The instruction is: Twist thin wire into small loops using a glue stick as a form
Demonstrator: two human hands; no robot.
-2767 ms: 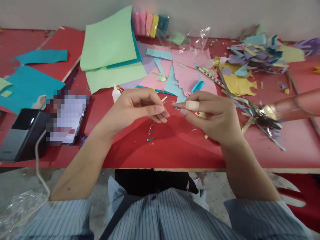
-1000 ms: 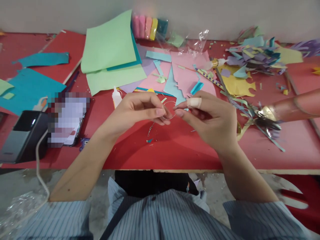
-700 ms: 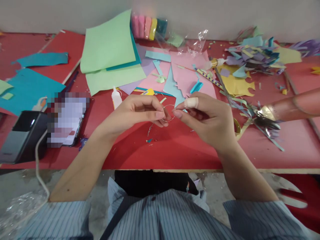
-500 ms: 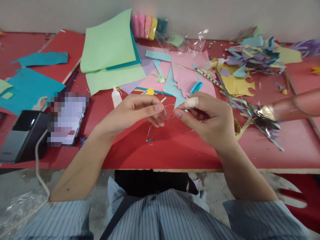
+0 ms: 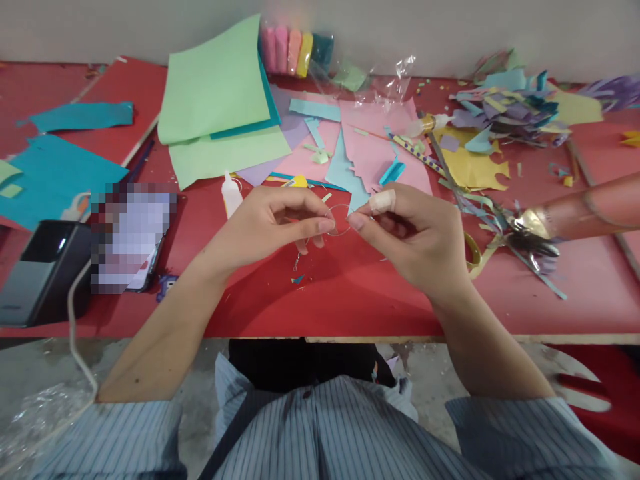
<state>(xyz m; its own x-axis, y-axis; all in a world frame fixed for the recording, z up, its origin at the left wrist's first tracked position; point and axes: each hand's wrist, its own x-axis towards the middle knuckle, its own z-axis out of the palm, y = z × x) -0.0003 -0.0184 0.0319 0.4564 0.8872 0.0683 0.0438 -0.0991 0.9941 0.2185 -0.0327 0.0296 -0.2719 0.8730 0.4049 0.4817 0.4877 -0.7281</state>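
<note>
Between my two hands a thin loop of wire or clear line [image 5: 340, 233] is held up over the red table. My left hand [image 5: 285, 223] pinches its left side between thumb and index finger. The loop's right side is pinched by my right hand [image 5: 407, 233], whose index finger wears a bandage. Whether the loop's ends are joined is too fine to see. Just below my left fingers lies a small metal swivel clasp [image 5: 297, 261], with a blue paper scrap [image 5: 298, 279] close by. A white glue bottle [image 5: 231, 195] stands behind my left hand.
Green paper sheets [image 5: 215, 93], pink paper [image 5: 380, 140] and wrapped clay sticks [image 5: 295, 52] lie at the back. Left are a phone [image 5: 135, 240] and a dark box-shaped device [image 5: 45, 270] with a cable. Paper strips [image 5: 515, 110], a tape roll [image 5: 473, 252] and a brown cylinder [image 5: 595, 207] sit right.
My left thumb and index finger have shifted slightly right along the loop, and the other left fingers have curled lower. My right hand keeps its pinch nearly in place.
</note>
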